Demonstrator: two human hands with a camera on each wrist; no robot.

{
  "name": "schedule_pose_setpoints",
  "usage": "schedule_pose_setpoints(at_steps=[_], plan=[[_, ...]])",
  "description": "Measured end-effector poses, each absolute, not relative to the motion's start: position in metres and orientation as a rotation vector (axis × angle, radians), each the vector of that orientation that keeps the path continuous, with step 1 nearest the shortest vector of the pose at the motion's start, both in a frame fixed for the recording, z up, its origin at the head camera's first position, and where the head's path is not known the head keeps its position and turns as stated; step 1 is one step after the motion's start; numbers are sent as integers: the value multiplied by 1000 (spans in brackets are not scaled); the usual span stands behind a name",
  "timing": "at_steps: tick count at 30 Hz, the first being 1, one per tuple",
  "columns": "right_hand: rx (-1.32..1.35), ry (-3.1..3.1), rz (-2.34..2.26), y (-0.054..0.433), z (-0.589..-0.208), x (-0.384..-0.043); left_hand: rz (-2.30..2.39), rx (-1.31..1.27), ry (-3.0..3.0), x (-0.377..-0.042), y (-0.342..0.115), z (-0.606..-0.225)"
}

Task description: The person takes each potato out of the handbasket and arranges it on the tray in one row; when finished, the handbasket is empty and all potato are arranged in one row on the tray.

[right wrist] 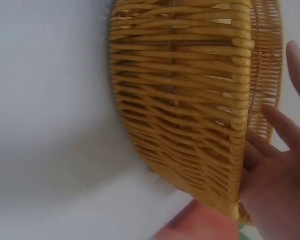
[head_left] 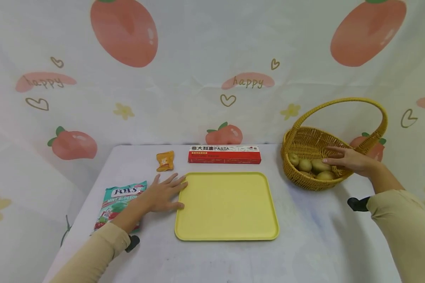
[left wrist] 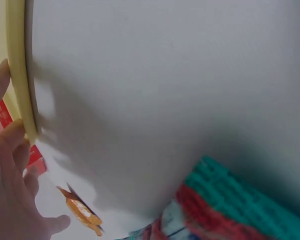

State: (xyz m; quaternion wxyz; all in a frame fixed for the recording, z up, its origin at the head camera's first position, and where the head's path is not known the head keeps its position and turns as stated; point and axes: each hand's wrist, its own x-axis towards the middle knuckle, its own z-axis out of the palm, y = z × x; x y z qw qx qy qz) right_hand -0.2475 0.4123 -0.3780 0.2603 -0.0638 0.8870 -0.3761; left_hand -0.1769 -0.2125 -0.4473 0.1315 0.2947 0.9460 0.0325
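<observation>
My left hand [head_left: 164, 195] is spread, its fingertips and thumb at the left rim of a yellow rectangular tray [head_left: 226, 206]. In the left wrist view, two fingertips overlap the tray's edge [left wrist: 20, 75]. My right hand [head_left: 352, 160] reaches over the right side of a wicker basket [head_left: 304, 181] with a tall arched handle, fingers loosely extended above several brownish-yellow potatoes [head_left: 318, 166]. Seen from the right wrist, the basket wall [right wrist: 185, 100] hides part of the fingers, and the potatoes are out of sight.
A teal FOX'S candy bag [head_left: 118, 200] lies partly under my left forearm in the head view. Farther back is a small orange packet [head_left: 165, 161]. Behind the tray, a red and white pasta box [head_left: 224, 154] lies along the table's back edge, before a patterned cloth [head_left: 184, 98].
</observation>
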Motion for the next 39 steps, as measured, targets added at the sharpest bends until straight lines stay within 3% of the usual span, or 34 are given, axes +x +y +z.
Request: schedule_pose_setpoints(at_steps=[23, 39], plan=[[8, 2044, -1040, 412, -383, -272, 104, 845, 2696, -176, -213, -442], [-117, 2303, -796, 408, -388, -273, 98, 837, 2694, -177, -213, -443]])
